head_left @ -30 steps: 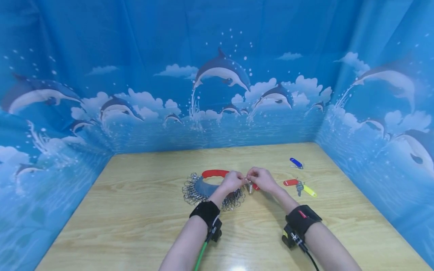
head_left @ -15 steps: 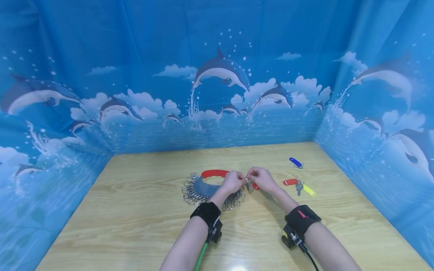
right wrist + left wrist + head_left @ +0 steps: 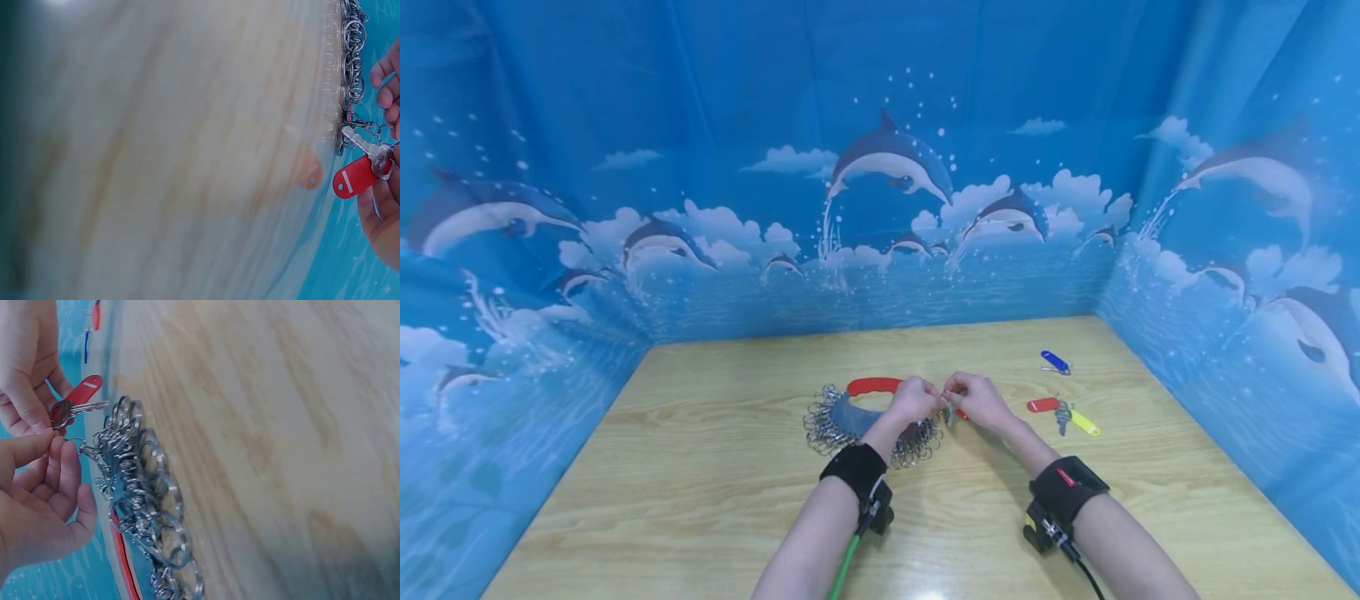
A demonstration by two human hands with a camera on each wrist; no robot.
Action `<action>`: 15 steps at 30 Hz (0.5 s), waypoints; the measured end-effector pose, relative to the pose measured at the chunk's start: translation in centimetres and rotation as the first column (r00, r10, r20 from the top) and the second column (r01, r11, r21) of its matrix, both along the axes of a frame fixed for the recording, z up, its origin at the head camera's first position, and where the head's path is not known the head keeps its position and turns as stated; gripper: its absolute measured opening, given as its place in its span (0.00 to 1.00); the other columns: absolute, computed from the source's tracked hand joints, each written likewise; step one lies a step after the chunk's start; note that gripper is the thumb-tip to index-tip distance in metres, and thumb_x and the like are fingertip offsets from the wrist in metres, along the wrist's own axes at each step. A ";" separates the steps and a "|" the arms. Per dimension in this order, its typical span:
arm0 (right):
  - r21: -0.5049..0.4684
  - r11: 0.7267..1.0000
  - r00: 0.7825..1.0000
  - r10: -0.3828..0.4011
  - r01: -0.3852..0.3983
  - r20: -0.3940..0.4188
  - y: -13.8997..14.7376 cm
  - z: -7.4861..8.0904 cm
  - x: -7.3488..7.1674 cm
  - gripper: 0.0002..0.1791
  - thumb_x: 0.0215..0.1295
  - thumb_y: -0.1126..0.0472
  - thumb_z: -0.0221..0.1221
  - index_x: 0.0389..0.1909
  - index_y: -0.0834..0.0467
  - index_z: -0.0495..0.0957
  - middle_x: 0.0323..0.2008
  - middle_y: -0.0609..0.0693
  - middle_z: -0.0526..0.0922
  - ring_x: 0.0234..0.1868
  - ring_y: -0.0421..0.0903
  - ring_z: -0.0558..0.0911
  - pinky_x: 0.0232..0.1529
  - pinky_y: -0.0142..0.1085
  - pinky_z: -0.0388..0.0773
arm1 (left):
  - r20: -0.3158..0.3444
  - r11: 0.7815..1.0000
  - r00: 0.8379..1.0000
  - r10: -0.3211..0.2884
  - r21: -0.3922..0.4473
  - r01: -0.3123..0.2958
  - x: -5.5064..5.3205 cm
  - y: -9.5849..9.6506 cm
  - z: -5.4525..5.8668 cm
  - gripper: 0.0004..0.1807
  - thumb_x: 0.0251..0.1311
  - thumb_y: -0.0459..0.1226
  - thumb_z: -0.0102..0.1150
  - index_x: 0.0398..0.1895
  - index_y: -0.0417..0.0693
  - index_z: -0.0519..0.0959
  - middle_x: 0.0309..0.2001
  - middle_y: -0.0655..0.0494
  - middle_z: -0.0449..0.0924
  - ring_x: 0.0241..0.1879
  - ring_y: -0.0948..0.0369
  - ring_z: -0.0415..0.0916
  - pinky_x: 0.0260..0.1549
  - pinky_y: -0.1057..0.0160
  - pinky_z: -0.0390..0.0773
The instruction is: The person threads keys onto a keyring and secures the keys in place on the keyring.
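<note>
A key holder with a red handle (image 3: 874, 386) and a grey curved plate (image 3: 848, 417) lies flat on the table, fringed with metal split rings (image 3: 156, 487). My left hand (image 3: 914, 402) is over its right end and pinches a small ring, linked by a clip to the fringe, between thumb and fingertip. Close against it, my right hand (image 3: 979, 400) grips a red key tag (image 3: 354, 178) with a silver key (image 3: 375, 152) hanging beside it. Fingertips of both hands meet at the ring. Whether the key's loop is threaded on it is hidden by the fingers.
To the right lie a blue key tag (image 3: 1056, 362) with its key, a second red tag (image 3: 1043, 405) and a yellow tag (image 3: 1084, 422), with keys (image 3: 1063, 417) between the latter two. A dolphin-print curtain (image 3: 880, 283) encloses the wooden table (image 3: 700, 500).
Both hands stay in nearly the same place at the ring. The key and red tag turn slightly below the right fingers. Nothing is let go.
</note>
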State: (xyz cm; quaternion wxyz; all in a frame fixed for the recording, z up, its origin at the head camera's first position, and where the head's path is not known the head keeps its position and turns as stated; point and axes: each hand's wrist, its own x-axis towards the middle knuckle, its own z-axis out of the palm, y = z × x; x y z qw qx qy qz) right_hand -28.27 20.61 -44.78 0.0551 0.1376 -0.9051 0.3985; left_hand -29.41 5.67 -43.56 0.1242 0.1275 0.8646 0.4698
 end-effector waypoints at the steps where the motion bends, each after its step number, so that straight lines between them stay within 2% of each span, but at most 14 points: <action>1: 0.001 1.000 1.000 0.005 -0.005 -0.001 0.0 0.0 0.0 0.02 0.57 0.69 0.58 0.32 0.64 0.77 0.27 0.50 0.80 0.28 0.43 0.77 0.30 0.34 0.75 | 0.014 1.000 1.000 0.008 0.017 -0.008 0.0 0.0 0.1 0.20 0.57 0.30 0.56 0.08 0.44 0.66 0.10 0.58 0.58 0.12 0.63 0.53 0.18 0.67 0.59; 5: 0.001 1.000 1.000 0.018 -0.018 -0.001 -0.1 -0.1 0.1 0.02 0.56 0.70 0.58 0.31 0.63 0.77 0.27 0.50 0.80 0.26 0.42 0.76 0.28 0.34 0.75 | 0.045 0.997 0.998 0.031 0.071 -0.034 0.2 -0.2 0.3 0.17 0.55 0.28 0.56 0.10 0.39 0.70 0.11 0.55 0.63 0.13 0.63 0.56 0.20 0.68 0.61; 10: 0.005 1.000 1.000 0.027 -0.027 0.003 -0.3 -0.2 0.1 0.02 0.56 0.70 0.59 0.31 0.64 0.77 0.26 0.49 0.80 0.24 0.41 0.75 0.25 0.33 0.73 | 0.099 0.992 0.993 0.057 0.105 -0.067 0.2 -0.1 0.2 0.16 0.55 0.28 0.56 0.11 0.42 0.69 0.13 0.54 0.66 0.14 0.62 0.60 0.20 0.68 0.62; 15: 0.008 0.999 0.999 0.039 -0.039 -0.001 -0.4 0.0 0.2 0.03 0.57 0.69 0.59 0.32 0.65 0.77 0.26 0.49 0.80 0.24 0.40 0.75 0.25 0.32 0.73 | 0.116 0.990 0.990 0.083 0.106 -0.095 0.1 -0.1 0.2 0.13 0.53 0.28 0.57 0.13 0.42 0.72 0.16 0.53 0.71 0.18 0.59 0.69 0.23 0.67 0.68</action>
